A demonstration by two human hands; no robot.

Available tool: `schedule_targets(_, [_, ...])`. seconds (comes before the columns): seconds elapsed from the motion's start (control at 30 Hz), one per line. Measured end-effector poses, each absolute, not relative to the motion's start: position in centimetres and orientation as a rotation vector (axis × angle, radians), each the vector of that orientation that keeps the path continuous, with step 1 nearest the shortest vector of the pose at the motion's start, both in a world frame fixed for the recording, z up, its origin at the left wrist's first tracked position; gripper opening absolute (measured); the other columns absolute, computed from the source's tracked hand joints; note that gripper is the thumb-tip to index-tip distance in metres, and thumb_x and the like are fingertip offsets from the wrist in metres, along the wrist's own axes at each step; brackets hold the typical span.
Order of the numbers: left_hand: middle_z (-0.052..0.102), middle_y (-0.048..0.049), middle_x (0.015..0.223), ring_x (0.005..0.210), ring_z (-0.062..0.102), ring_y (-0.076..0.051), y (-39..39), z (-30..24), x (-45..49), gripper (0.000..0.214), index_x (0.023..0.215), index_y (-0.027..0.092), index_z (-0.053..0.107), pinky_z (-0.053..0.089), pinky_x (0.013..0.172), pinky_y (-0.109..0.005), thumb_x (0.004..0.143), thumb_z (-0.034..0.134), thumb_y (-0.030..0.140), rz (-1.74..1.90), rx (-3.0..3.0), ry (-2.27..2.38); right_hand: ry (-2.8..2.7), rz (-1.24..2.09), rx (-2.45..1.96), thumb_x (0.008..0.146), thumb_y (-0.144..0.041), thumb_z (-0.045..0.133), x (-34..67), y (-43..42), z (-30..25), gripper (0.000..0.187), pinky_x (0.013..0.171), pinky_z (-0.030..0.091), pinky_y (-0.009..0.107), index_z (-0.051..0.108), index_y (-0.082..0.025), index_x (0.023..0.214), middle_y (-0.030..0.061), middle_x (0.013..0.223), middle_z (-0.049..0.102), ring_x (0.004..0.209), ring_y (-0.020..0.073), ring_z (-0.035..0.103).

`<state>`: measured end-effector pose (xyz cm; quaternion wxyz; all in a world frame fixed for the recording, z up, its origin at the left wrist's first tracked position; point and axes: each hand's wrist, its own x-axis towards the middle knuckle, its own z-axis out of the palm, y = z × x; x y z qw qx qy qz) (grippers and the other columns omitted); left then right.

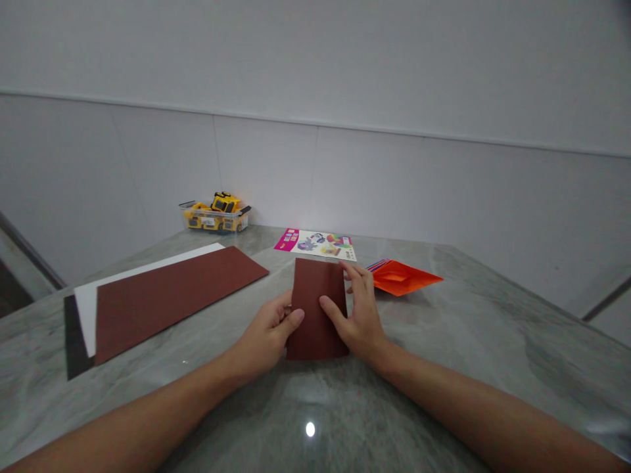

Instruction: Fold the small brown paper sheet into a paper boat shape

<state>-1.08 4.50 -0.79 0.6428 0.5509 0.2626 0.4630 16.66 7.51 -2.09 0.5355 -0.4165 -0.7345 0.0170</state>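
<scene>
Between my two hands is a folded sheet of brown paper (pixel 318 328), tilted up toward me near the middle of the table. My left hand (pixel 269 332) grips its left edge, thumb on the front face and fingers behind. My right hand (pixel 359 315) holds the right edge, its thumb lying across the front and its fingers along the side and upper right corner. The hidden fingertips lie behind the paper. To the left, a large brown sheet (pixel 172 302) rests over a white sheet (pixel 85 318) and a black sheet (pixel 73 341).
An orange folded paper piece (pixel 407 279) lies right of my right hand, with several coloured sheets showing at its edge. A printed pink-and-white packet sheet (pixel 315 244) lies behind. A clear plastic box (pixel 217 220) with yellow toy vehicles (pixel 227 202) stands by the wall.
</scene>
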Motion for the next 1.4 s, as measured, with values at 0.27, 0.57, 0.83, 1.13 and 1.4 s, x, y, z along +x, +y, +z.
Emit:
schedule_targets(0.27, [0.068, -0.012, 0.109, 0.104, 0.062, -0.028, 5.4, -1.8, -1.2, 0.05, 0.124, 0.015, 0.054, 0.05, 0.088, -0.041, 0.079, 0.065, 0.035, 1.065, 1.295, 0.695, -1.762, 0.155, -1.047, 0.08, -0.036, 0.063, 17.2, 8.9, -2.9, 0.054, 0.083, 0.048, 0.042, 0.042, -0.019, 0.127, 0.0127, 0.12, 0.054, 0.104, 0.0267, 0.053])
schedule_targets(0.57, [0.07, -0.0099, 0.103, 0.1, 0.064, -0.027, 5.7, -2.0, -1.3, 0.034, 0.111, 0.016, 0.061, 0.048, 0.09, -0.042, 0.078, 0.062, 0.026, 1.034, 1.355, 0.754, -1.678, 0.271, -1.09, 0.073, -0.033, 0.07, 17.1, 9.0, -3.0, 0.047, 0.075, 0.05, 0.039, 0.045, -0.018, 0.11, 0.0101, 0.104, 0.057, 0.089, 0.0239, 0.056])
schedule_targets(0.83, [0.063, -0.0092, 0.12, 0.11, 0.059, -0.027, 5.4, -2.0, -1.5, 0.062, 0.124, 0.021, 0.052, 0.046, 0.094, -0.043, 0.064, 0.06, 0.003, 0.914, 1.316, 0.692, -1.647, 0.354, -1.128, 0.074, -0.027, 0.067, 17.0, 8.9, -2.9, 0.043, 0.075, 0.048, 0.038, 0.046, -0.018, 0.11, 0.0095, 0.105, 0.057, 0.09, 0.0232, 0.057])
schedule_targets(1.13, [0.051, -0.0075, 0.136, 0.124, 0.049, -0.027, 5.3, -1.8, -2.4, 0.09, 0.139, 0.029, 0.035, 0.042, 0.1, -0.045, 0.057, 0.049, -0.005, 0.735, 1.351, 0.561, -1.623, 0.37, -1.159, 0.073, -0.023, 0.064, 17.3, 9.4, -3.1, 0.039, 0.076, 0.047, 0.037, 0.048, -0.018, 0.109, 0.0084, 0.103, 0.059, 0.087, 0.0225, 0.057])
schedule_targets(1.4, [0.055, -0.0135, 0.13, 0.11, 0.059, -0.025, 6.0, -2.0, -1.9, 0.082, 0.144, 0.019, 0.026, 0.048, 0.092, -0.041, 0.067, 0.049, 0.003, 0.846, 1.425, 0.81, -1.625, 0.485, -1.178, 0.074, -0.015, 0.052, 18.0, 10.7, -4.3, 0.034, 0.084, 0.046, 0.038, 0.05, -0.019, 0.108, 0.0061, 0.103, 0.059, 0.092, 0.0217, 0.057])
